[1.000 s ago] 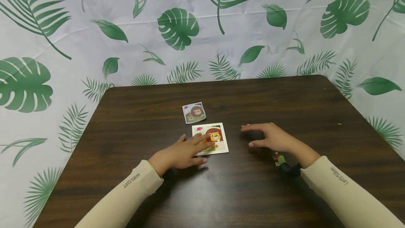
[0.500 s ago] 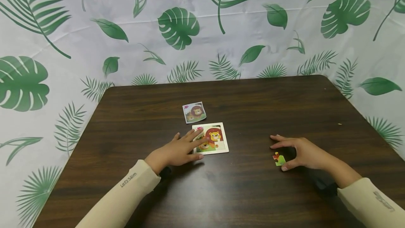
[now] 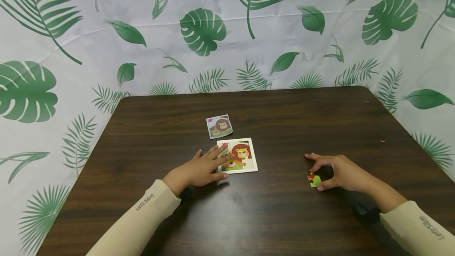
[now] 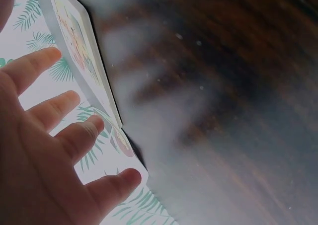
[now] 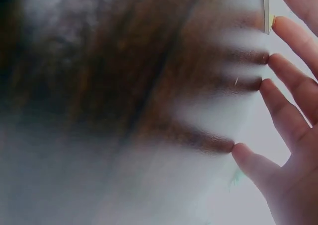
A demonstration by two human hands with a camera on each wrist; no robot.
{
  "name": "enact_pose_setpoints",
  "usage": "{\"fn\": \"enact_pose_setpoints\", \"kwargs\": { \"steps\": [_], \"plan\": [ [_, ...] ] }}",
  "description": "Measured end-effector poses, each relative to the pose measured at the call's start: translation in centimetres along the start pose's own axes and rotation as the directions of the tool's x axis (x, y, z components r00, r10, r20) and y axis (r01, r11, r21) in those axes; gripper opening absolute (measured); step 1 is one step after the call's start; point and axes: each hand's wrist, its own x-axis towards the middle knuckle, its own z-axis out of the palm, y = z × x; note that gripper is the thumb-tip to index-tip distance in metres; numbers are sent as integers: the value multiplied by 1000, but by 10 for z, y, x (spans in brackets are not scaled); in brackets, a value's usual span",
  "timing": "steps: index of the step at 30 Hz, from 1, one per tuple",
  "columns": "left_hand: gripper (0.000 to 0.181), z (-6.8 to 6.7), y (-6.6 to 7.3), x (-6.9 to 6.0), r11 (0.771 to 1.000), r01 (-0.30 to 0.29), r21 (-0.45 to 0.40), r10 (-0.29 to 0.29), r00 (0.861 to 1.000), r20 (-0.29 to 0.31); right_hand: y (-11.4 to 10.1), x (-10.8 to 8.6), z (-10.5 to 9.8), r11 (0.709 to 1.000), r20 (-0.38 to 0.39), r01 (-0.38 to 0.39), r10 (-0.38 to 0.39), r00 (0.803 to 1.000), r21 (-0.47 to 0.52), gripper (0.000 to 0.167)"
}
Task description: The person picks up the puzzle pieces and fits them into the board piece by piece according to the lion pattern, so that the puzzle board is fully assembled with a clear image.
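Observation:
In the head view, a square lion jigsaw puzzle [image 3: 251, 166] in a cream frame lies mid-table. My left hand [image 3: 199, 169] spreads its fingers over the puzzle's left side, covering part of the picture. The left wrist view has those fingers [image 4: 69, 138] apart from each other and holding nothing. Farther right, a small green and red puzzle piece [image 3: 314, 180] lies on the table. My right hand [image 3: 341, 175] pinches it, index finger at its far edge and thumb at its near edge. The right wrist view catches other fingertips touching the tabletop.
A paper picture card [image 3: 219, 126] of the same lion lies just behind the puzzle. The dark wooden table [image 3: 170, 121] meets a leaf-patterned cloth [image 3: 213, 58] at its back edge. A tiny yellowish bit [image 3: 382, 141] lies at the right.
My right hand has moved right and nearer from beside the puzzle to the loose piece, and its index finger has closed in on it. My left hand has slid slightly left.

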Motion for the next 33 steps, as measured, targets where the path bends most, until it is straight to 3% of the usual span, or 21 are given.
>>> {"fn": "enact_pose_setpoints", "kwargs": {
  "steps": [9,15,22,29,33],
  "plan": [
    [61,1,-1,-1,1000,0,-4,0,1000,-1,0,1,3,1000,-22,28,-28,999,-8,35],
    [63,1,-3,-2,999,27,-23,-27,1000,5,-5,14,2,1000,-49,5,-5,999,-16,34],
    [66,2,-4,-4,999,50,-18,-50,999,5,-32,55,5,999,-17,25,-24,1000,31,33],
    [66,4,-3,-2,999,37,-12,-37,999,5,-68,108,25,995,25,61,-64,998,75,35],
    [66,5,-2,0,999,47,-18,-46,999,22,-80,127,35,994,36,62,-65,997,87,36]
  ]
}}
